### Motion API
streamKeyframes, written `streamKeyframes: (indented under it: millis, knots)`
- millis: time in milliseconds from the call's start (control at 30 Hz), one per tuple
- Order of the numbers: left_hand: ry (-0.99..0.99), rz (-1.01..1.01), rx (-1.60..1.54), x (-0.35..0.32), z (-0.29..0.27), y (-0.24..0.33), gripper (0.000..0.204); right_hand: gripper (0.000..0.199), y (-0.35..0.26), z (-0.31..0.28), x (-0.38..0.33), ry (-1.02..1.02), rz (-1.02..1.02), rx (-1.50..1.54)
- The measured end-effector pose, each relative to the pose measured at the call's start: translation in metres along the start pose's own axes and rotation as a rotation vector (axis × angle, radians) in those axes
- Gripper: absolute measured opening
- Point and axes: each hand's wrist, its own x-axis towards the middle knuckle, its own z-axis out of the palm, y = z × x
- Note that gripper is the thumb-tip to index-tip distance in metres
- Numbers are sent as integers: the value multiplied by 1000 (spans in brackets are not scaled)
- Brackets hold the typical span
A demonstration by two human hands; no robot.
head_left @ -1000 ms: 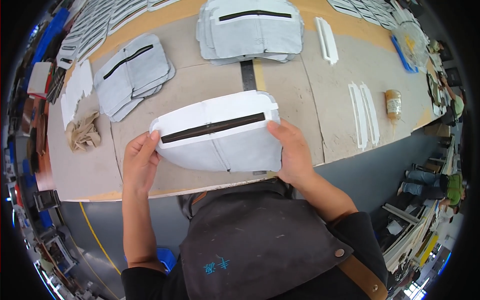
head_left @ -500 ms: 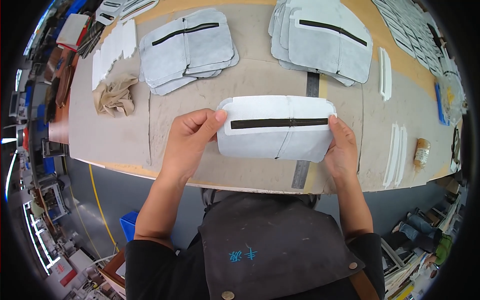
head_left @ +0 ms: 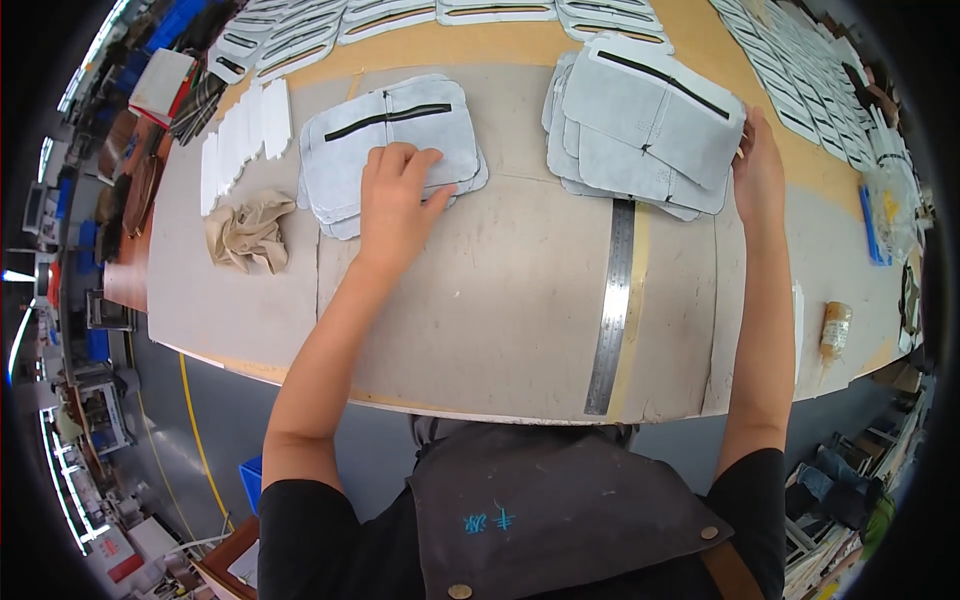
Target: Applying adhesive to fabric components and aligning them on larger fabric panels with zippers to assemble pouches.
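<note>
On the left stack of light grey panels point(head_left: 340, 165), each flat with rounded corners, the top one shows a long black strip across it. My left hand point(head_left: 393, 205) is over its near part, fingers bent and thumb apart, with nothing seen in its grip. A second stack point(head_left: 580, 165) lies at the right. Its uppermost grey panel point(head_left: 655, 110) sits slanted over the others, with a black strip along its far side. That panel's right edge is pinched by my right hand point(head_left: 758, 170), whose fingers are partly hidden.
A metal ruler point(head_left: 612, 310) lies beside a yellowish strip. White strips point(head_left: 245, 130) and a crumpled tan cloth point(head_left: 250, 232) lie at the left. A small amber bottle point(head_left: 835, 330) is at the right. Rows of similar slotted pieces point(head_left: 495, 12) line the far side.
The panel that both hands held over the middle is now on the right stack. My left hand has released it and moved to the left stack; my right hand has moved up and right.
</note>
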Motion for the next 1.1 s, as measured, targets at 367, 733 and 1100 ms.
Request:
streamKeyframes:
  millis: [367, 733, 1100]
  knots:
    - [144, -170, -191, 11, -19, 10, 14, 20, 24, -11, -106, -290, -14, -199]
    - [-284, 108, -431, -41, -11, 104, 36, 22, 40, -38, -171, -420, 491, -85]
    - [-759, -387, -480, -27, 1, 119, 39, 18, 29, -82, -169, -265, 393, -359]
